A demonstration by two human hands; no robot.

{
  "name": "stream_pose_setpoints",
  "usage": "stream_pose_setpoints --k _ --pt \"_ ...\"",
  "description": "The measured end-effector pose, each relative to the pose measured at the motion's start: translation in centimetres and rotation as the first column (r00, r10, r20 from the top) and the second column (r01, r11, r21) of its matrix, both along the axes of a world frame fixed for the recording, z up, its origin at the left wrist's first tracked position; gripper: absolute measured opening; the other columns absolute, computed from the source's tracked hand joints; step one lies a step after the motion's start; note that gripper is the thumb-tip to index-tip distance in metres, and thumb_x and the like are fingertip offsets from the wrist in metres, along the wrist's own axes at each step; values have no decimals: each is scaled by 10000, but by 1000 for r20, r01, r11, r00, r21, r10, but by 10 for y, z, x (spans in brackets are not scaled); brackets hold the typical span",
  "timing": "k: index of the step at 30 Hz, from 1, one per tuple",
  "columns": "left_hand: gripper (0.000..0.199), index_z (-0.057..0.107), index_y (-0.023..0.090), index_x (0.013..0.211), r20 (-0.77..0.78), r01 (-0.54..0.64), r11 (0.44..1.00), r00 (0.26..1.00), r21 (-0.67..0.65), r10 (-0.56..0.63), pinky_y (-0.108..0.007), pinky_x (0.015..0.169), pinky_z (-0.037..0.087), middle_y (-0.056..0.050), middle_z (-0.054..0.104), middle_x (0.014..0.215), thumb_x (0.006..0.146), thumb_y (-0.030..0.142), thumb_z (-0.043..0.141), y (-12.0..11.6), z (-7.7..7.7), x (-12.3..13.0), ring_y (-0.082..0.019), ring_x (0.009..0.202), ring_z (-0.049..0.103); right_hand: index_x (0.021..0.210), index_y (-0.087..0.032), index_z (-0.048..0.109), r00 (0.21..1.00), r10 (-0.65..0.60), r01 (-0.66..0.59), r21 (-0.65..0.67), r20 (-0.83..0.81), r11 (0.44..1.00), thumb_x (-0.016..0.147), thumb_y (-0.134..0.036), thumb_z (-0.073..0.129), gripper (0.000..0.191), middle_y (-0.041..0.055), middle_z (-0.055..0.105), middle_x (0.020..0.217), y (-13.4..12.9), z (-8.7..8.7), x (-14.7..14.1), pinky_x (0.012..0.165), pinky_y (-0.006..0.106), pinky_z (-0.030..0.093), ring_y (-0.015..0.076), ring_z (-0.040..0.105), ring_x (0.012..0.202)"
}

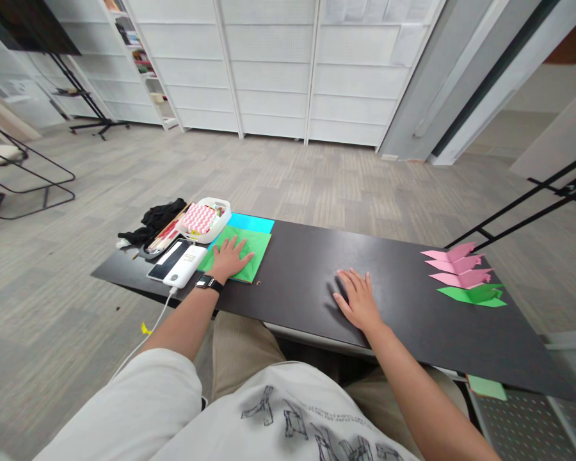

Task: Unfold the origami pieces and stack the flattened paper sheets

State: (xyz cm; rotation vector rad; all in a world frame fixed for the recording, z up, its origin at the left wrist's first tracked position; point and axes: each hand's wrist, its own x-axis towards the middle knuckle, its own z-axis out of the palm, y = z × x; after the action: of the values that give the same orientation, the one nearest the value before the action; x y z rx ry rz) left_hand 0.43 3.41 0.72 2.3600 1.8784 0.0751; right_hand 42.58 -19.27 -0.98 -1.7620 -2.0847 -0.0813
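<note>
With fingers spread wide, the left hand (228,259) should press lightly and evenly to avoid creasing the green paper (260,244); the right hand (359,302), fingers apart, holds nothing above the counter (302,256).

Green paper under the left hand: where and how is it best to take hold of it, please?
Probably pinch the green paper by its right edge, coming from the right with the right hand. It lies flat, the left hand covers its middle, and a white device sits near its left side.
</note>
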Motion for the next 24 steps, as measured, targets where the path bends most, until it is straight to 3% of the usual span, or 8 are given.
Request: stream_pose_setpoints --k 8,16,21,24 --pt "789 346 305 1700 -45 1 1000 999 4 -1 -723 1292 148 -121 195 1814 1025 713 347 -4 -2 1 -420 1676 148 1691 -262 334 1000 -10 10 -15 -12 1000 1073 -491 444 668 132 558 1593 1 -1 0 1332 682 138 359 411 1559" --pt "798 412 304 1670 -97 33 999 995 2 -33 -724 1285 175 -134 243 1800 997 732 405 4 6 -2 -437 1659 204 1688 -266 349 998 -29 27 -23 -50 999 1073 -494 437 661 132 549 1602 0 0 0 1333 679 127 358 399 1566" --pt "774 456 242 1638 -84 56 996 995 70 -51 -680 1290 232 -160 323 1766 996 674 465 5 22 1 -418 1628 286 1672 -271 384 994 -52 49 -32 -100 998 1072 -484 427 638 120 555 1600 -1 4 0 1338 664 136 342 403 1568" --pt "682 519 228 1582 -54 129 975 991 183 -121 -619 1308 245 -155 398 1727 1001 586 510 2 37 19 -386 1593 357 1631 -266 450 982 -81 82 1 -173 997 1075 -450 424 586 108 580 1578 -2 6 0 1346 625 170 315 432 1554"
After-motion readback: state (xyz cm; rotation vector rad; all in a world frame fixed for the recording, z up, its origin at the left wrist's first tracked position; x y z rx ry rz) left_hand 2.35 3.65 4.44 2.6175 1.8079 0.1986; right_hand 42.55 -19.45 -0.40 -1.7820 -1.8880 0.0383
